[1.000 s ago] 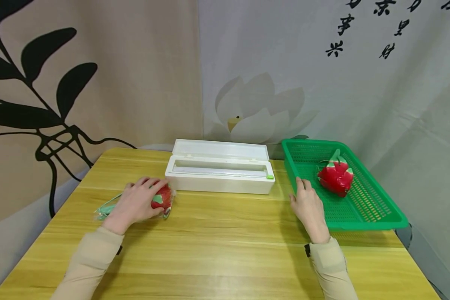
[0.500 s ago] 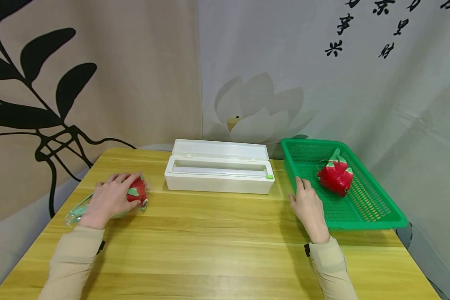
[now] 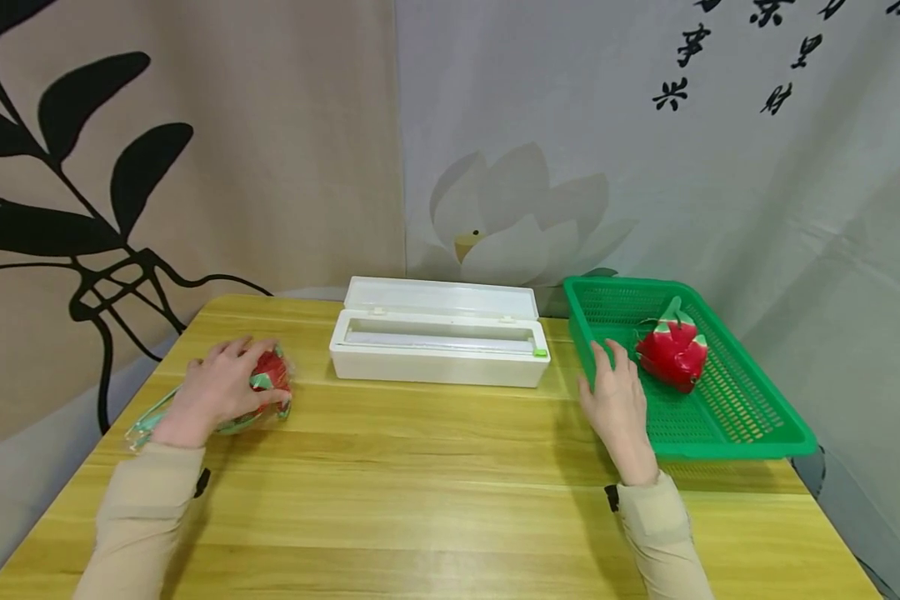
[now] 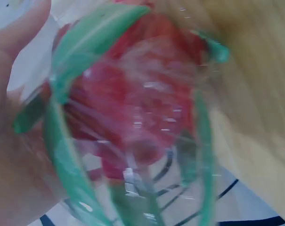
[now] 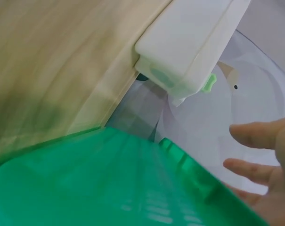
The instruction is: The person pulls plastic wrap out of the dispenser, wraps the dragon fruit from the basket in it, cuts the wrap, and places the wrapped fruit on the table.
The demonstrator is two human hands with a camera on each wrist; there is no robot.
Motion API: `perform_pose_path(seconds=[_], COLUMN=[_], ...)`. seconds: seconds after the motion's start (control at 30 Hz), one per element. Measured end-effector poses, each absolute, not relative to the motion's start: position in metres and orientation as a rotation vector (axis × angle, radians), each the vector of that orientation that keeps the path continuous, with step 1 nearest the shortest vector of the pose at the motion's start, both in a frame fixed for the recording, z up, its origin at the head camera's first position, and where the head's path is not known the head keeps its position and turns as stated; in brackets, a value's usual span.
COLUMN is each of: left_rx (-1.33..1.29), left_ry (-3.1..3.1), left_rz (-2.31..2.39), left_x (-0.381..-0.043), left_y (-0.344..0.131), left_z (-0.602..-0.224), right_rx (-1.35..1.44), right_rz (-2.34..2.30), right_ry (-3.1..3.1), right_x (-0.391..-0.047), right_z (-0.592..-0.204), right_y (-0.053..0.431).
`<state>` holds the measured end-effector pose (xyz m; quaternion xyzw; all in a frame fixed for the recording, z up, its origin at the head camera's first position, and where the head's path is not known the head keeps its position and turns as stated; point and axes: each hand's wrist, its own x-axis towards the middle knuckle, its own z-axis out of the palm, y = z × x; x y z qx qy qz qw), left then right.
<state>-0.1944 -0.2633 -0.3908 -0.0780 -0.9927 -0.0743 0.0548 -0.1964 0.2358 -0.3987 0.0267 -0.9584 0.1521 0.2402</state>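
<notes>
Pale curtains [image 3: 292, 150] behind table [image 3: 420, 483]: plant print [image 3: 97, 92], black characters [image 3: 693, 42]. Left hand [image 3: 216, 385] at table's left side — fingers curled round red-and-green fruit [image 3: 273, 370] in clear plastic [image 4: 151, 89], left of white box [image 3: 438, 367]. Lid [image 3: 442, 297] up at back, green tab [image 3: 540, 353] at right end. Right hand [image 3: 619, 408] at left rim of green basket [image 3: 767, 387] — fingers loosely spread, grasping nothing; rim contact can't tell. Second red fruit [image 3: 672, 358] lies inside basket. Beige sleeves [image 3: 146, 500] both arms.

My left hand [image 3: 225, 387] is curled, palm down; my right hand [image 3: 618, 408] extends forward, fingers [image 5: 250, 172] apart.
</notes>
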Motion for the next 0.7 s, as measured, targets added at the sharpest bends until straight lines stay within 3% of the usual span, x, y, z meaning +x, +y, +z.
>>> perform_pose_path(seconds=[0.17,0.4,0.7], left_rx=[-0.236,-0.529,-0.738], left_ry=[-2.935,-2.699,-2.717], left_rz=[-0.241,-0.455,-0.403], left_x=[-0.202,-0.237,-0.264], left_y=[-0.244,-0.199,-0.176], left_z=[-0.379,-0.387,-0.404], right_rx=[0.207,0.518,0.633], right_rz=[0.43,0.407,0.387], right_ry=[-2.505,-2.517,-2.731], right_x=[-0.209,-0.248,-0.269], right_z=[-0.397,-0.402,-0.398], right_y=[0.223,0.208,0.202])
